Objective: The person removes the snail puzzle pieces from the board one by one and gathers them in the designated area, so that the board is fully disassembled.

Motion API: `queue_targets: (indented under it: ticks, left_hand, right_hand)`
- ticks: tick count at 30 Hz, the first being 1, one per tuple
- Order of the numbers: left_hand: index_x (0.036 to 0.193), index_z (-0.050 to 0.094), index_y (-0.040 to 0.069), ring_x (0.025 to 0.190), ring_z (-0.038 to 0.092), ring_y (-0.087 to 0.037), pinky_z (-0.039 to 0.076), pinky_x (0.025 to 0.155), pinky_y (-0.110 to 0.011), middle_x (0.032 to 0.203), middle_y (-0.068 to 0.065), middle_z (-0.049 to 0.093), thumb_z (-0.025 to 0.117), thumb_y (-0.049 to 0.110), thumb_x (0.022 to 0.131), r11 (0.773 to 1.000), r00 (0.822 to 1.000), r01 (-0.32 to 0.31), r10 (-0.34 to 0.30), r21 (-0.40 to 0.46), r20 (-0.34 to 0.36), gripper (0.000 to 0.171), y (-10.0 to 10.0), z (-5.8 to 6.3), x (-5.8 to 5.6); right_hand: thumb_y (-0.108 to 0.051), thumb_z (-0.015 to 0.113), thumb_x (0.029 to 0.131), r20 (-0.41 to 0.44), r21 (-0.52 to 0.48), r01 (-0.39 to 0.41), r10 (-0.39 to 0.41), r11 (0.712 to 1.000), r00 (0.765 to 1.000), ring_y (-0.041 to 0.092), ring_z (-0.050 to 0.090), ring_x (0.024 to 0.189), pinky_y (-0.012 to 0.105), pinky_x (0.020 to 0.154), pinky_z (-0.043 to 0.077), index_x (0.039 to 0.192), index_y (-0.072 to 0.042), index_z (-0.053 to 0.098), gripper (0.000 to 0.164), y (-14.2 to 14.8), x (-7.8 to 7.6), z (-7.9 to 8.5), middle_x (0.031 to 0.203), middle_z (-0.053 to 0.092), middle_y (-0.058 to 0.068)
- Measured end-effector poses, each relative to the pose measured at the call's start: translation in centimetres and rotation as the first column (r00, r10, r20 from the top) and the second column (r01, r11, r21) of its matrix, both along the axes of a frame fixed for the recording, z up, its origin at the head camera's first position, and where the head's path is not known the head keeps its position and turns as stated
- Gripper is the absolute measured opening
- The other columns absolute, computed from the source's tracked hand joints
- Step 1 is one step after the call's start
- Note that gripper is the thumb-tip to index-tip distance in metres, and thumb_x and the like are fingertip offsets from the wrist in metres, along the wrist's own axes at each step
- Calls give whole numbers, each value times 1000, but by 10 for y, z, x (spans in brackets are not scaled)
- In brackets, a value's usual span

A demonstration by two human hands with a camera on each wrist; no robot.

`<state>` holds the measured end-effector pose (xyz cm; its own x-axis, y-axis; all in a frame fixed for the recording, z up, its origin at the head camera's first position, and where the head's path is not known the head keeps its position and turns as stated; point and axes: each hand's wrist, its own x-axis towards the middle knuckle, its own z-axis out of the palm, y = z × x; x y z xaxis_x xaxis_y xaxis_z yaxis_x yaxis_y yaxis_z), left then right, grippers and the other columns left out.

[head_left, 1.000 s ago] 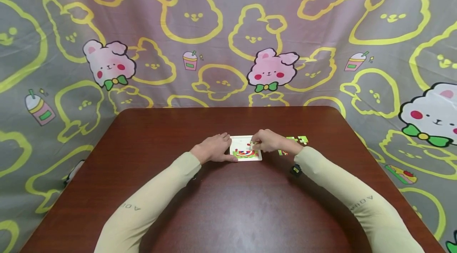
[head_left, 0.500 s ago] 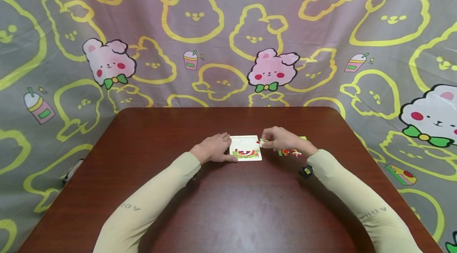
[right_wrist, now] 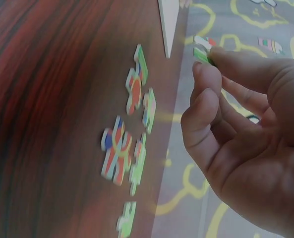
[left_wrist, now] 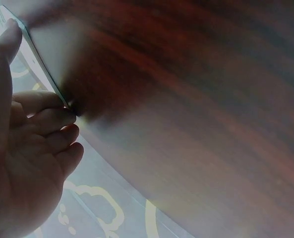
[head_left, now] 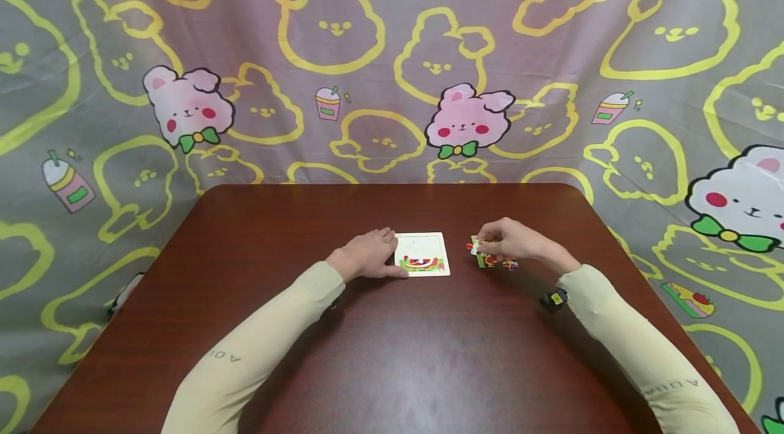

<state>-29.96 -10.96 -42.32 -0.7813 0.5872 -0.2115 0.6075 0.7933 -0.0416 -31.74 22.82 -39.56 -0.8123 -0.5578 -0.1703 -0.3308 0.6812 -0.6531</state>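
A square white puzzle tray lies on the table, with colourful pieces fitted along its near side and bare white above them. My left hand rests at the tray's left side, thumb by the near corner and fingers by the far one. In the left wrist view, thumb and fingertips touch the tray's edge. To the right of the tray, my right hand pinches a jigsaw piece between thumb and fingers, raised above the loose jigsaw pieces. That hand partly covers them in the head view.
Several loose pieces lie on the brown table beneath and beside the right hand. A patterned curtain hangs behind the table and along its sides.
My right hand has moved right, from over the tray to above the loose pieces, still pinching a jigsaw piece. The left hand and the tray have stayed put.
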Motion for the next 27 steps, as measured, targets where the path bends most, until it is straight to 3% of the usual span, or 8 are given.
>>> queue_targets:
  ticks: [8, 15, 27]
  left_hand:
    - [149, 40, 4, 150, 27, -28, 25, 123, -37, 158, -17, 34, 45, 76, 87, 1000, 1000, -15, 15, -2, 14, 95, -1, 0, 1]
    - [148, 41, 4, 150, 27, -29, 25, 123, -38, 158, -18, 34, 46, 75, 88, 1000, 1000, -11, 11, 8, 17, 94, -2, 2, 0]
    - [150, 39, 5, 150, 27, -28, 25, 123, -38, 158, -17, 33, 45, 77, 87, 1000, 1000, -21, 21, -7, 14, 96, -1, -2, -1]
  right_hand:
    - [-18, 69, 92, 57, -53, 16, -13, 998, 998, 29, 58, 56, 41, 51, 53, 98, -8, 61, 14, 18, 0, -1, 76, 64, 19]
    - [-19, 68, 93, 87, -47, 13, -9, 999, 996, 27, 59, 56, 39, 50, 52, 96, -7, 62, 13, 36, -3, 1, 75, 62, 19]
    - [-20, 65, 95, 131, 44, 1, -6, 999, 991, 18, 58, 54, 37, 49, 53, 96, -9, 66, 12, 70, -10, -4, 70, 59, 12]
